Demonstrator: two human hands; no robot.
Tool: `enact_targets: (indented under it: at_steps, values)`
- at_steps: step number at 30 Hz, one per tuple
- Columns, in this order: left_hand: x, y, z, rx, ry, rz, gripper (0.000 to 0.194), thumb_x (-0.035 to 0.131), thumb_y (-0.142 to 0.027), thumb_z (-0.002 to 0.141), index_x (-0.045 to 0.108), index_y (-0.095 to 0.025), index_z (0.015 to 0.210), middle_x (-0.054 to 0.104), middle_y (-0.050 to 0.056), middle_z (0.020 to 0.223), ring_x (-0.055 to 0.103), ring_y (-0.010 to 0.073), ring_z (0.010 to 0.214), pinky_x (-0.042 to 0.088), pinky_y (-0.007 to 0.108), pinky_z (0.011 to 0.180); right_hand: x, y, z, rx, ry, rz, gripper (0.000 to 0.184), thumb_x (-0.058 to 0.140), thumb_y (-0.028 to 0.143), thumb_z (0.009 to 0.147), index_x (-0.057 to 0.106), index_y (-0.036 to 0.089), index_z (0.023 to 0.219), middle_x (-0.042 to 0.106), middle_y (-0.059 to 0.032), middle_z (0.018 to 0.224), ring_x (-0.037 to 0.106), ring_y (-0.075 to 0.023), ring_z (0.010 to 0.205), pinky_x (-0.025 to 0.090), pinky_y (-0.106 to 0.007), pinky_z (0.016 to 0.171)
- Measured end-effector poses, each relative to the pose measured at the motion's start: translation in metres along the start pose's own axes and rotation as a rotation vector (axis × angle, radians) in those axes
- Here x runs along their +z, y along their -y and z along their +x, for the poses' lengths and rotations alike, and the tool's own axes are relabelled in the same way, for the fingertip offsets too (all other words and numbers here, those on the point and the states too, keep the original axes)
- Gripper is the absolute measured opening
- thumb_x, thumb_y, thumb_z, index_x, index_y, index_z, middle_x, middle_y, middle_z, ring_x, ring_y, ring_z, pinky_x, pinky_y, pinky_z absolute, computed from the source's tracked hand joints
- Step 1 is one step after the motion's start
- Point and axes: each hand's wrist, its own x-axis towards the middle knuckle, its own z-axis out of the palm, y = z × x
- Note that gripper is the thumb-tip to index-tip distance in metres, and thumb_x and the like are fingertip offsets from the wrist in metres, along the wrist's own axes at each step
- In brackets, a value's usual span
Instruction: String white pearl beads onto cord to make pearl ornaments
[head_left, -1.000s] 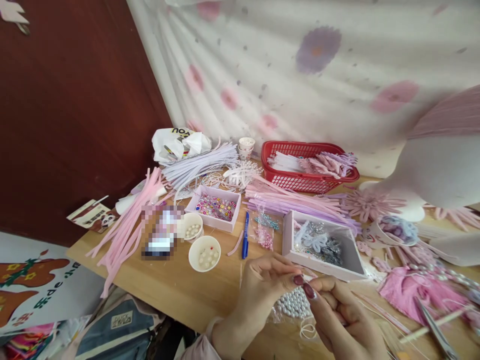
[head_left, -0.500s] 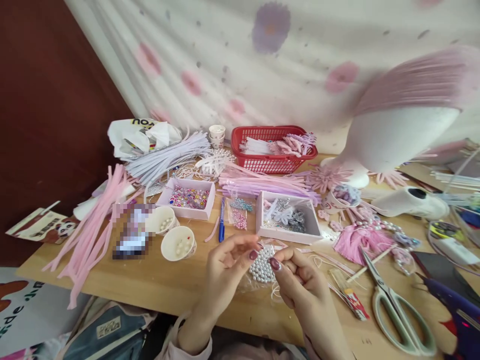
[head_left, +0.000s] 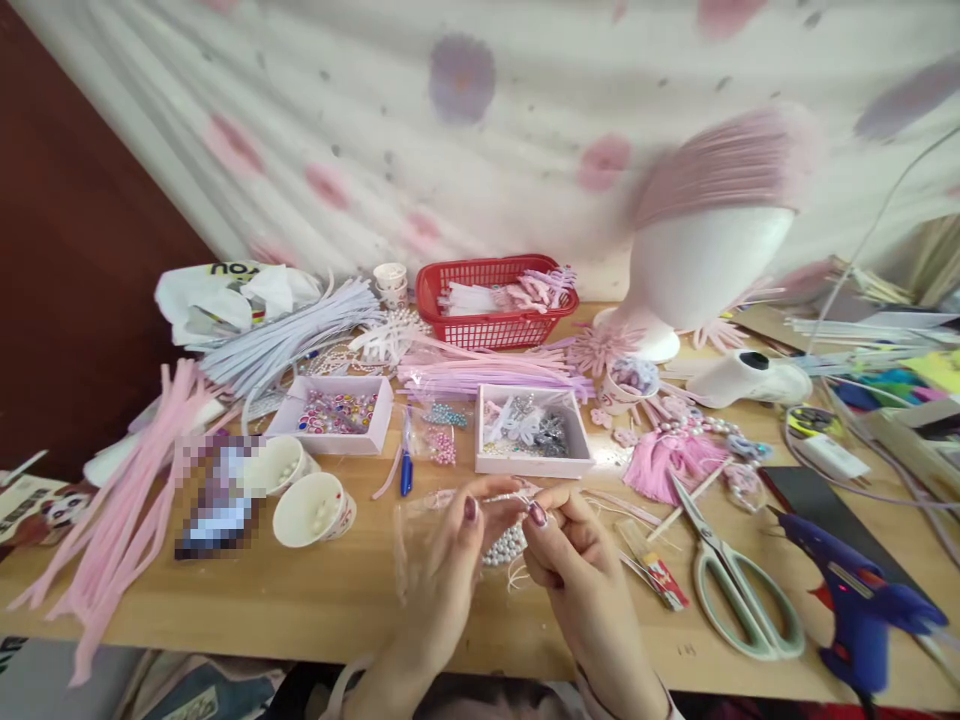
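"Head view: hands first, pls?"

"L. hand (head_left: pixel 450 548), qty 1: fingers bent, thumb up; can't tell if it grips. R. hand (head_left: pixel 576 562), qty 1: thumb & forefinger pinching a thin pale strand (head_left: pixel 517 497), detail too sm. to read."

"Strand's loc.?"

"Betw. both hands' fingertips, above wood table (head_left: pixel 225 612), nr. ctr."

"Under it?"

"Silver-grey pearl beads (head_left: pixel 504 548), 1 heap, partly hid. by fingers. Off-wht. cord (head_left: pixel 517 577), looped, just beside."

"Behind?"

"Wht. box (head_left: pixel 532 466) w/ clear-bagged trims; blue marker (head_left: pixel 406 472); pink beads (head_left: pixel 441 447) & teal beads (head_left: pixel 445 414), bagged. Farther back: red plastic basket (head_left: pixel 499 333), pipe cleaners inside."

"L. side?"

"Paper cups (head_left: pixel 296 505), qty 2, pale beads in; lilac box (head_left: pixel 330 443) w/ multicol. gems; pink pipe cleaners (head_left: pixel 127 520), 1 bundle."

"R. side?"

"Scissors (head_left: pixel 724 560); blue glue gun (head_left: pixel 855 600); pink tassel (head_left: pixel 671 468); wht. mannequin head (head_left: pixel 709 260), pink cap on."
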Motion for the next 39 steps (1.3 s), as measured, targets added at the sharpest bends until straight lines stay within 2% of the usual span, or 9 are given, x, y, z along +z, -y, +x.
enact_targets:
  at_steps: [3, 5, 10, 13, 16, 26, 31, 35, 39]
  values:
    - [0.010, 0.012, -0.005, -0.080, 0.212, 0.044, 0.062, 0.041, -0.068, 0.096, 0.049, -0.030, 0.144, 0.057, 0.012, 0.147, 0.059, 0.0295, 0.129, 0.046, 0.049, 0.109, -0.002, 0.006, -0.001, -0.040, -0.066, 0.103, 0.031, 0.087, 0.044, 0.076, 0.066, 0.021, 0.079, 0.052, 0.0055, 0.063, 0.041, -0.0049, 0.051, 0.038, -0.015, 0.050]
    - [0.011, 0.013, -0.008, -0.016, 0.291, 0.299, 0.056, 0.035, -0.060, 0.102, 0.044, -0.030, 0.148, 0.055, 0.012, 0.150, 0.054, 0.0280, 0.135, 0.040, 0.050, 0.115, -0.008, 0.015, -0.005, -0.074, -0.109, 0.180, 0.026, 0.087, 0.039, 0.077, 0.067, 0.022, 0.080, 0.047, 0.0068, 0.062, 0.037, -0.0052, 0.052, 0.038, -0.015, 0.051]
    - [-0.015, 0.009, -0.013, 0.504, 0.295, 1.170, 0.028, 0.044, -0.022, 0.102, 0.071, -0.019, 0.105, 0.076, 0.010, 0.107, 0.068, 0.0261, 0.106, 0.048, 0.052, 0.105, -0.035, 0.042, -0.019, -0.091, -0.179, 0.263, 0.031, 0.083, 0.028, 0.082, 0.057, 0.020, 0.066, 0.018, 0.0110, 0.057, 0.010, -0.0061, 0.047, 0.013, -0.018, 0.039]
    - [-0.038, 0.013, -0.016, 0.667, 0.341, 1.461, 0.024, 0.050, -0.015, 0.099, 0.070, -0.018, 0.112, 0.078, 0.009, 0.109, 0.070, 0.0276, 0.104, 0.049, 0.058, 0.104, -0.046, 0.048, -0.025, -0.082, -0.183, 0.268, 0.035, 0.084, 0.027, 0.080, 0.054, 0.021, 0.064, 0.015, 0.0112, 0.057, 0.007, -0.0061, 0.047, 0.009, -0.020, 0.038]
    - [-0.054, 0.017, -0.015, 0.755, 0.377, 1.589, 0.027, 0.053, -0.017, 0.099, 0.067, -0.017, 0.121, 0.077, 0.009, 0.119, 0.069, 0.0284, 0.112, 0.046, 0.062, 0.108, -0.048, 0.048, -0.027, -0.081, -0.176, 0.257, 0.028, 0.084, 0.028, 0.080, 0.059, 0.022, 0.069, 0.015, 0.0115, 0.057, 0.007, -0.0057, 0.046, 0.010, -0.019, 0.038]
    - [-0.088, -0.010, 0.003, 0.885, 0.280, 1.665, 0.019, 0.056, -0.014, 0.095, 0.073, -0.020, 0.103, 0.082, 0.005, 0.102, 0.073, 0.0307, 0.103, 0.050, 0.063, 0.101, -0.041, 0.046, -0.014, -0.069, -0.139, 0.276, 0.030, 0.084, 0.030, 0.079, 0.057, 0.021, 0.068, 0.015, 0.0117, 0.057, 0.007, -0.0061, 0.047, 0.012, -0.016, 0.038]
    - [-0.050, -0.008, 0.001, 0.873, 0.164, 1.495, 0.024, 0.052, -0.009, 0.096, 0.069, -0.017, 0.111, 0.079, 0.009, 0.106, 0.072, 0.0257, 0.101, 0.056, 0.047, 0.095, -0.032, 0.049, -0.014, -0.097, -0.089, 0.265, 0.026, 0.081, 0.030, 0.083, 0.060, 0.021, 0.072, 0.016, 0.0113, 0.058, 0.009, -0.0064, 0.047, 0.013, -0.017, 0.039]
    - [-0.002, 0.005, 0.007, 0.651, 0.311, 1.403, 0.026, 0.048, -0.008, 0.097, 0.066, -0.018, 0.114, 0.075, 0.008, 0.107, 0.068, 0.0225, 0.101, 0.057, 0.039, 0.089, -0.030, 0.066, -0.033, -0.195, -0.096, 0.252, 0.023, 0.077, 0.028, 0.087, 0.060, 0.021, 0.073, 0.015, 0.0106, 0.059, 0.009, -0.0069, 0.047, 0.012, -0.020, 0.039]
    - [0.012, 0.014, 0.020, 0.471, 0.401, 1.439, 0.024, 0.051, -0.008, 0.096, 0.066, -0.019, 0.112, 0.072, 0.008, 0.109, 0.066, 0.0249, 0.104, 0.055, 0.044, 0.094, -0.038, 0.086, -0.051, -0.360, -0.187, 0.234, 0.024, 0.076, 0.027, 0.087, 0.057, 0.020, 0.073, 0.014, 0.0107, 0.058, 0.008, -0.0064, 0.046, 0.012, -0.022, 0.039]
